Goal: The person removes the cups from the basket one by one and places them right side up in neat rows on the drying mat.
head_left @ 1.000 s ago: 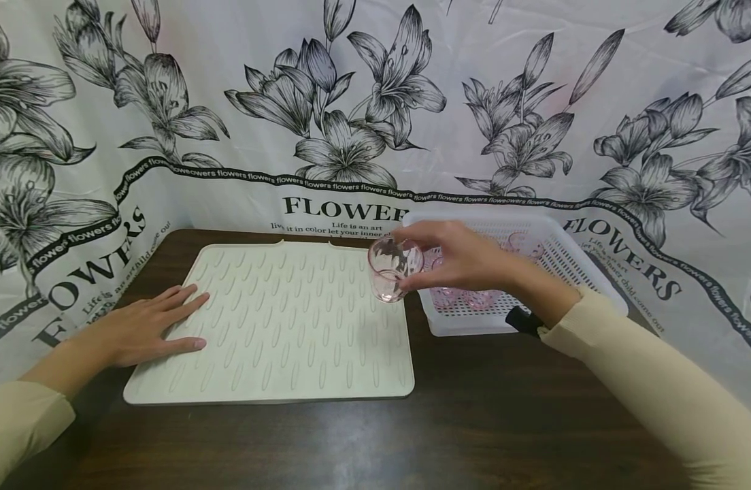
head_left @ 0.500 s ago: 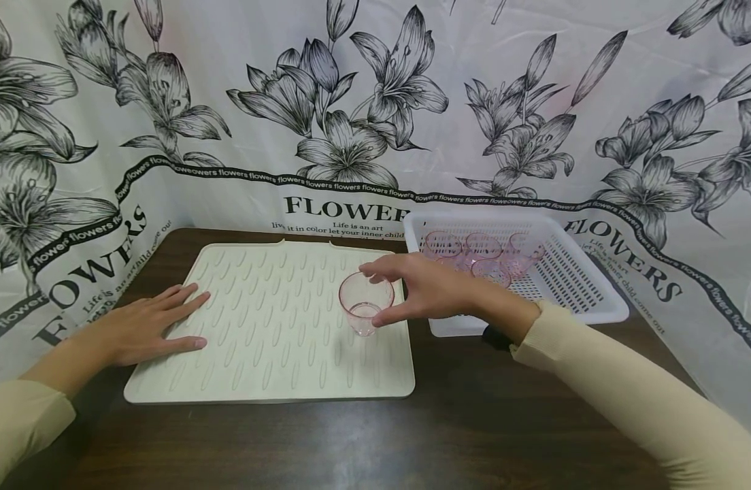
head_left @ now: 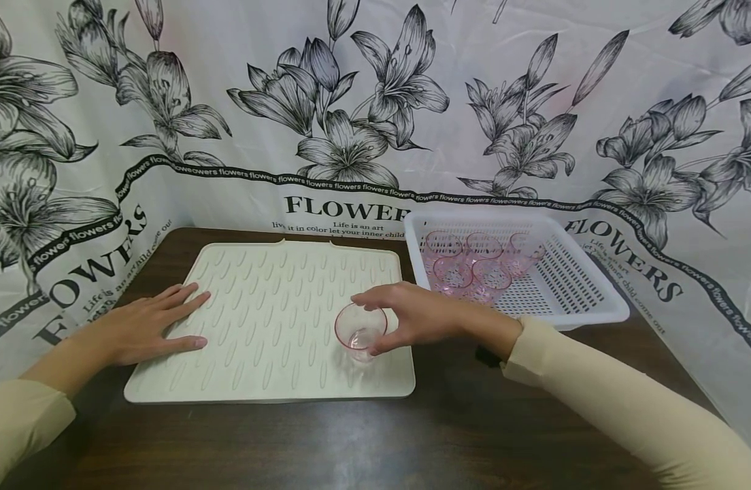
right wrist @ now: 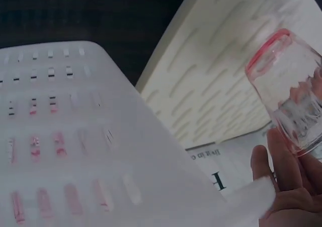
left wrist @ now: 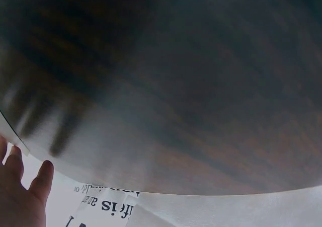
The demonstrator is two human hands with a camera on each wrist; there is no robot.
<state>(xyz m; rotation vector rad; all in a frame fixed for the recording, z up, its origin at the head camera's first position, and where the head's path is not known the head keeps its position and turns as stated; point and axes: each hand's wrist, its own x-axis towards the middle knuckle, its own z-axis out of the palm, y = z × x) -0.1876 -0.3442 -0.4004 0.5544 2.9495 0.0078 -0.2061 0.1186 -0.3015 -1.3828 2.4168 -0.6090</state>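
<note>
Head view: a person's two bare hands work over a dark wood table [head_left: 259, 442]. At the right, the right hand [head_left: 421, 313] grasps a clear glass [head_left: 358, 330] with a pink rim, thumb and fingers curled round its side. The glass is upright with a slight tilt, over the near right part of a cream mat [head_left: 259, 327] patterned with raised oval ridges; whether its base touches the mat, I cannot tell. The left hand [head_left: 145, 330] grips nothing; it lies flat, fingers spread, on the mat's left edge. Far right, just beside the mat, is a white slotted basket [head_left: 596, 313], with five pink-rimmed glasses [head_left: 492, 274] grouped in its left part. Behind everything, a white cloth [head_left: 228, 61] carries black line-drawn lilies and the word "FLOWERS". Both forearms wear pale yellow sleeves [head_left: 602, 384].
</note>
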